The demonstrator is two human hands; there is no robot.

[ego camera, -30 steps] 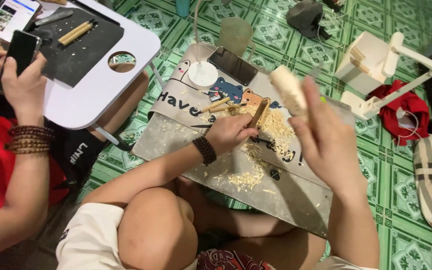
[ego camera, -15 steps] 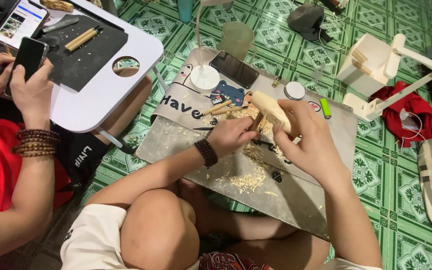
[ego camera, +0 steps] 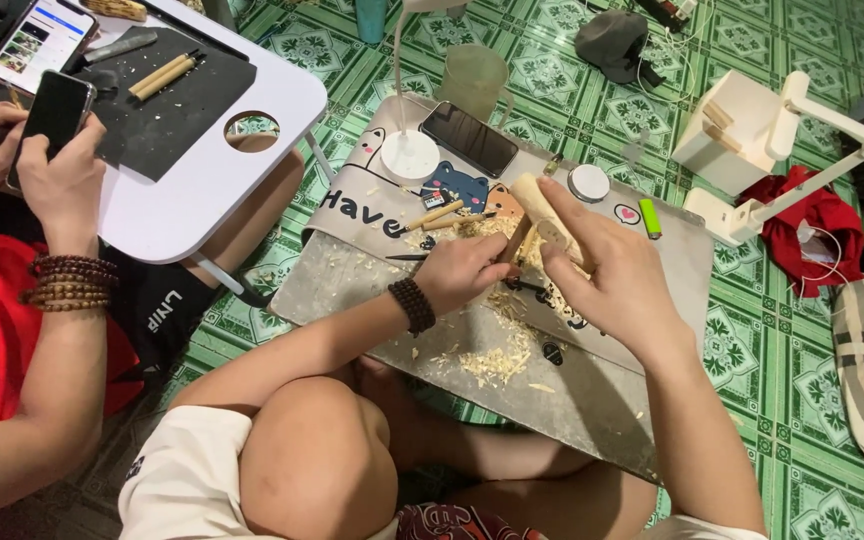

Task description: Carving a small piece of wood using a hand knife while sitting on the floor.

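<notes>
My right hand (ego camera: 617, 275) grips a pale, rounded wooden piece (ego camera: 542, 208) over a low grey board (ego camera: 592, 385) across my lap. My left hand (ego camera: 462, 272), a dark bead bracelet on its wrist, is closed on a wooden-handled carving tool (ego camera: 515, 243) whose tip meets the wooden piece. Light wood shavings (ego camera: 497, 360) are heaped on the board under both hands. Two more wooden-handled tools (ego camera: 432, 215) lie just beyond my left hand.
On the board lie a dark phone (ego camera: 469, 138), a white lamp base (ego camera: 409, 157), a round white tin (ego camera: 589, 183) and a green lighter (ego camera: 650, 218). At the left another person's hands (ego camera: 62, 165) hold a phone beside a white lap table (ego camera: 202, 195). A white stand (ego camera: 752, 140) and red cloth (ego camera: 812, 225) sit at the right.
My right hand has come down with the wooden piece from a raised position to the board. It now meets my left hand and the tool. The other person's hands have shifted slightly.
</notes>
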